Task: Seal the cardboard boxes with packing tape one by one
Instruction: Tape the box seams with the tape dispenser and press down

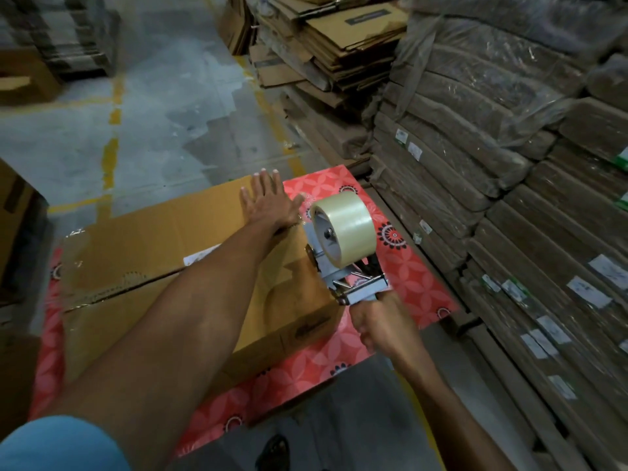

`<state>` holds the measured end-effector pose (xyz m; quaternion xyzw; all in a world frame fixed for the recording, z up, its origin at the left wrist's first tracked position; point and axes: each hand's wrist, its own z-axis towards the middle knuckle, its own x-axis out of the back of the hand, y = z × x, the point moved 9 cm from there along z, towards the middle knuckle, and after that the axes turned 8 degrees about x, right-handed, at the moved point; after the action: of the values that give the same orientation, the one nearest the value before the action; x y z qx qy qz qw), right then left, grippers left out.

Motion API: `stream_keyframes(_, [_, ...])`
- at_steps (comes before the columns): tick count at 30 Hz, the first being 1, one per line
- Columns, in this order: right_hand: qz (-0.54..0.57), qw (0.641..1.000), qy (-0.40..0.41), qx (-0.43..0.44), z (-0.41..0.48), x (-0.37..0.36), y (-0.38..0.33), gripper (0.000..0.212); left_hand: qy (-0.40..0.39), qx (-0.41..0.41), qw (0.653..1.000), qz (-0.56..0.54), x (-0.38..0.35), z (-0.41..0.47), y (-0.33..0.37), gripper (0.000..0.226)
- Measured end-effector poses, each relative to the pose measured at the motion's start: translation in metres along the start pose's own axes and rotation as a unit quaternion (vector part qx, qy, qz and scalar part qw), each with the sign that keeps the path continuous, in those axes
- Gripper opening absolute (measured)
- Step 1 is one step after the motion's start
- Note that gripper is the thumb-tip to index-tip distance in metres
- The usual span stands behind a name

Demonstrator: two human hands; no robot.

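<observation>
A brown cardboard box point(146, 253) lies on a red patterned sheet point(418, 277), its top flaps closed with a seam running across the middle. My left hand point(268, 200) presses flat on the box's far right corner, fingers spread. My right hand point(380, 322) grips the handle of a metal tape dispenser point(346, 283) that carries a roll of clear packing tape point(343, 227). The dispenser sits at the box's right edge, just below my left hand.
Tall stacks of plastic-wrapped flat cartons point(509, 198) rise close on the right. Loose flattened cartons point(339, 45) are piled behind them. Grey concrete floor with yellow lines point(112, 137) stretches ahead, and another box point(13, 212) stands at the left edge.
</observation>
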<state>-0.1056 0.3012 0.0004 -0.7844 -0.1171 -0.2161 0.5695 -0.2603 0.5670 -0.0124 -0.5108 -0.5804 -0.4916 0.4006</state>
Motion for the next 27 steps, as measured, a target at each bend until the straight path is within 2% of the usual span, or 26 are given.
stream_keyframes(2, [-0.001, 1.000, -0.003, -0.016, 0.002, 0.001, 0.001, 0.029, -0.024, -0.065, 0.998, 0.004, -0.012, -0.023, 0.012, 0.076])
stream_keyframes(5, [-0.003, 0.999, -0.014, -0.031, -0.001, 0.003, 0.000, 0.024, -0.009, -0.142, 0.989, 0.044, -0.022, -0.065, 0.021, 0.073])
stream_keyframes(7, [0.002, 0.999, -0.001, -0.033, -0.003, 0.006, 0.001, 0.017, 0.003, -0.137, 0.989, 0.058, -0.018, -0.075, 0.022, 0.074])
stream_keyframes(11, [-0.021, 0.999, -0.018, -0.017, -0.015, 0.009, 0.003, 0.030, 0.014, -0.124, 0.990, 0.058, -0.016, -0.075, 0.024, 0.068])
stream_keyframes(14, [-0.055, 0.997, -0.035, -0.039, -0.040, 0.014, 0.027, 0.012, 0.013, -0.114, 0.993, 0.040, -0.018, -0.070, 0.024, 0.056])
stream_keyframes(16, [-0.010, 0.997, 0.018, -0.070, -0.051, 0.021, 0.046, 0.006, 0.034, -0.114, 0.992, 0.039, -0.014, -0.075, 0.030, 0.050])
stream_keyframes(18, [0.011, 0.997, 0.029, -0.073, -0.055, 0.019, 0.053, 0.008, 0.072, -0.166, 0.984, -0.006, -0.009, -0.090, 0.044, 0.042])
stream_keyframes(20, [0.012, 0.998, 0.011, -0.061, -0.055, 0.017, 0.045, 0.007, 0.061, -0.248, 0.963, -0.092, -0.012, -0.109, 0.055, 0.036])
stream_keyframes(21, [0.003, 0.999, 0.009, -0.053, -0.055, 0.019, 0.043, 0.009, 0.037, -0.291, 0.952, -0.082, -0.022, -0.116, 0.059, 0.039])
stream_keyframes(23, [0.020, 0.998, 0.024, -0.061, -0.056, 0.022, 0.043, 0.012, 0.016, -0.335, 0.942, 0.004, -0.039, -0.123, 0.058, 0.047])
stream_keyframes(27, [0.076, 0.994, 0.035, -0.071, -0.060, 0.018, 0.045, 0.015, 0.033, -0.325, 0.942, 0.079, -0.042, -0.126, 0.059, 0.046])
